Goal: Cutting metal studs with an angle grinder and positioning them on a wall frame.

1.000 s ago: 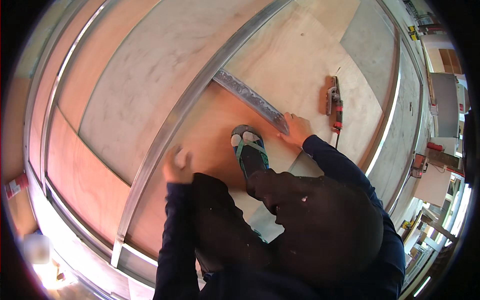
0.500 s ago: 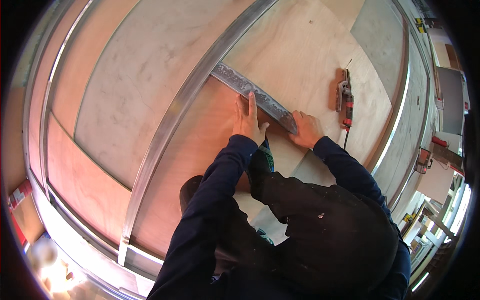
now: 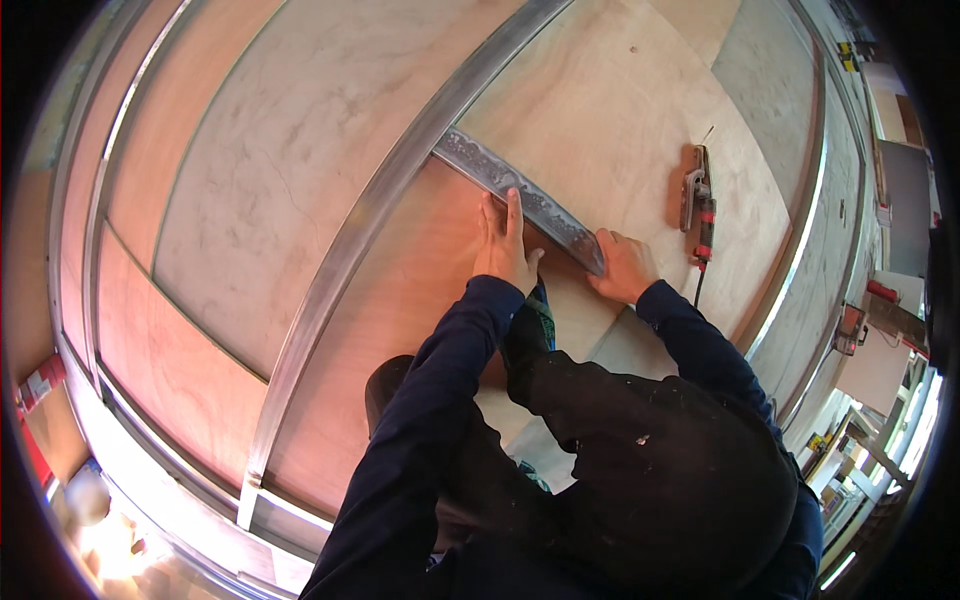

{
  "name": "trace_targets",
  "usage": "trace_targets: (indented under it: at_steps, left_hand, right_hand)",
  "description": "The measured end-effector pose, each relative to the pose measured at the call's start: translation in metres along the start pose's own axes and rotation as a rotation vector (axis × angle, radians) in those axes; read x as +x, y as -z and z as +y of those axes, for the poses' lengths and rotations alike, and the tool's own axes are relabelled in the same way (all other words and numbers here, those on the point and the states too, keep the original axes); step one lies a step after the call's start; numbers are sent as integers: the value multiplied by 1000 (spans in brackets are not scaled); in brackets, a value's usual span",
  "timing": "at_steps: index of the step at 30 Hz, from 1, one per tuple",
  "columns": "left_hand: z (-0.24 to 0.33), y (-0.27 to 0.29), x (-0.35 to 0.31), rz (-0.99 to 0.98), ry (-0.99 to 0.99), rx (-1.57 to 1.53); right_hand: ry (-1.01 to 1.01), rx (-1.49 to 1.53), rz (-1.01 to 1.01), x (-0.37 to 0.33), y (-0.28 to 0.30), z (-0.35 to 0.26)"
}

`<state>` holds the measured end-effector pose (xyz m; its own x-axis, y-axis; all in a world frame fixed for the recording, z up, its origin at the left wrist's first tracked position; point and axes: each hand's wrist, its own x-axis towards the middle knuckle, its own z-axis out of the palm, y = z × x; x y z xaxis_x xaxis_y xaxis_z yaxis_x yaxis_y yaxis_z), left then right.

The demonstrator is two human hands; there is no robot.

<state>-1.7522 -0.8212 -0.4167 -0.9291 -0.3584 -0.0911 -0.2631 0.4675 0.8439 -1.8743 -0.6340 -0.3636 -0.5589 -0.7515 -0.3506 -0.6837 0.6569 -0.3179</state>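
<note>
A short steel bar [image 3: 548,212] with a mottled grey top slants across the plywood. Its far left end meets a long steel frame bar [image 3: 372,215]; whether they are joined I cannot tell. My left hand [image 3: 507,245] lies against the near side of the short bar, fingers stretched up and the thumb apart. Around the bar's near right end, my right hand [image 3: 626,266] is closed, its fingers curled over the edge.
To the right, a red and black corded power tool [image 3: 704,228] with a narrow metal front lies on the plywood sheet [image 3: 600,110]. Grey-stained board [image 3: 280,190] fills the space left of the long bar. My bent knee [image 3: 660,440] is close below my hands.
The whole view has shifted slightly, so the scene sits a little farther right. Both hands keep their places on the short steel bar.
</note>
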Motion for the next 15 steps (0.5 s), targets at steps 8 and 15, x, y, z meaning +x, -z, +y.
trace_targets:
  at_steps: [8,15]
  left_hand:
    - [18,16,28,-6,-128,411]
    - [0,26,90,-252,-496,738]
  right_hand:
    - [2,-7,-29,-6,1,4]
    - [6,-10,14,-4,2,6]
